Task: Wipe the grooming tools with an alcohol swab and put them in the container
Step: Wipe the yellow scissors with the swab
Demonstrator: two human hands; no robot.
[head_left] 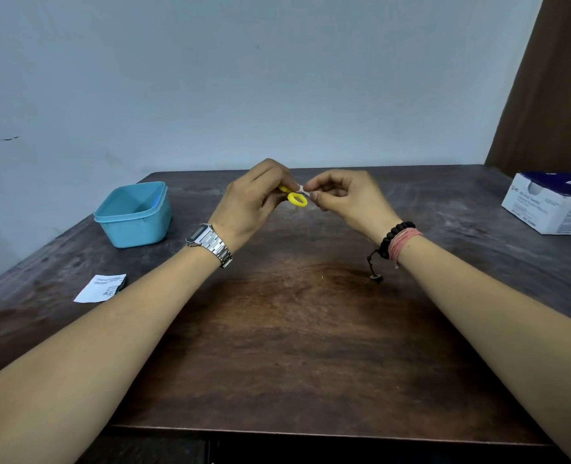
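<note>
Above the far middle of the table, my left hand (254, 202) grips small scissors with yellow ring handles (296, 199); only the yellow loops show, the blades are hidden. My right hand (344, 199) pinches a small white alcohol swab (303, 189) against the scissors, right next to the left hand's fingers. A light blue plastic container (133, 216) stands open on the table to the left of both hands. Nothing shows inside the part of the container that I can see.
A torn white swab wrapper (101, 289) lies on the dark wooden table (294, 329) at the left. A white and blue box of swabs (552, 202) sits at the far right. A brown curtain hangs at the right; a pale wall backs the table.
</note>
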